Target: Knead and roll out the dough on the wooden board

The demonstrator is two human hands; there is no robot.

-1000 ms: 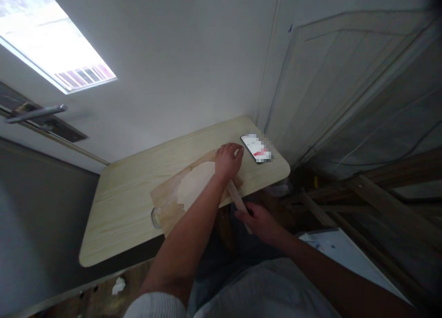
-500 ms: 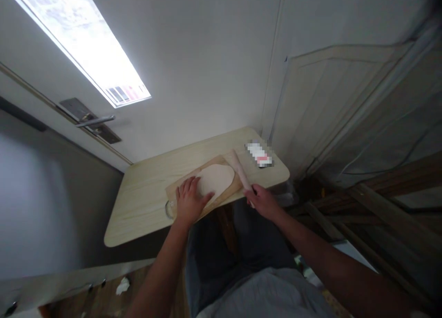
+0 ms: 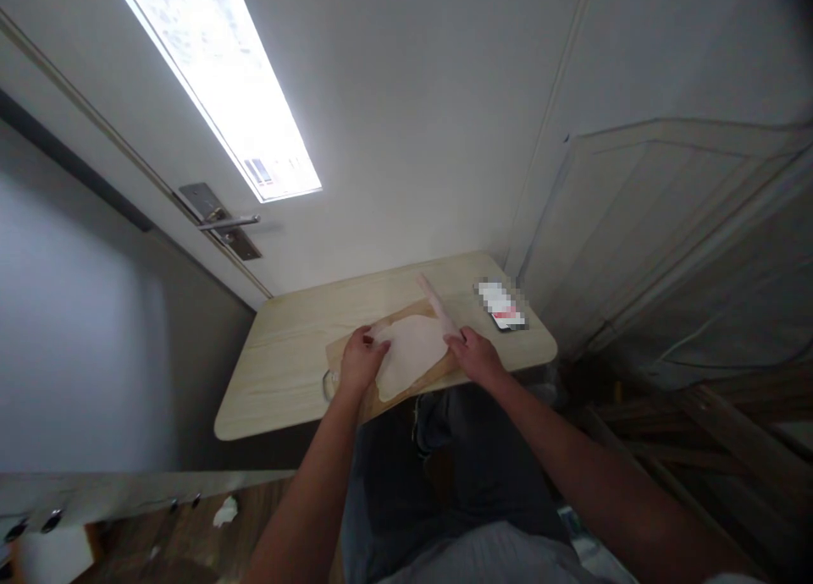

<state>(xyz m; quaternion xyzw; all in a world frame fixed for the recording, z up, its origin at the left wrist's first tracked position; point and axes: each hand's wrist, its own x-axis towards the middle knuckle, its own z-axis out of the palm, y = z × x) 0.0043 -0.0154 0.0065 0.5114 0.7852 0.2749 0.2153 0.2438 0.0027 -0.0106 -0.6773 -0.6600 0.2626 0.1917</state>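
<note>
A flat sheet of pale dough [image 3: 412, 351] lies on a wooden cutting board [image 3: 340, 344] with a metal ring handle at its left end. At the dough's left edge, my left hand [image 3: 361, 362] is closed, thumb and fingers pinching the sheet; the fingertips are partly hidden. My right hand [image 3: 478, 355] is wrapped round the near end of a rolling pin [image 3: 435, 300], its thumb side close to the dough's right edge. The pin slants away across the board's right end, its far tip pointing at the door.
The board rests on a small light-wood table [image 3: 273, 381] with rounded corners. A phone [image 3: 501, 305], partly pixelated, lies on its right side. Behind stands a white door with a metal handle [image 3: 229, 223]. My legs [image 3: 457, 457] are close under the near edge.
My left hand went from lying flat with fingers spread to pinching the dough's edge. The dough shifted and looks wider. My right hand, still on the rolling pin, moved to the dough's edge.
</note>
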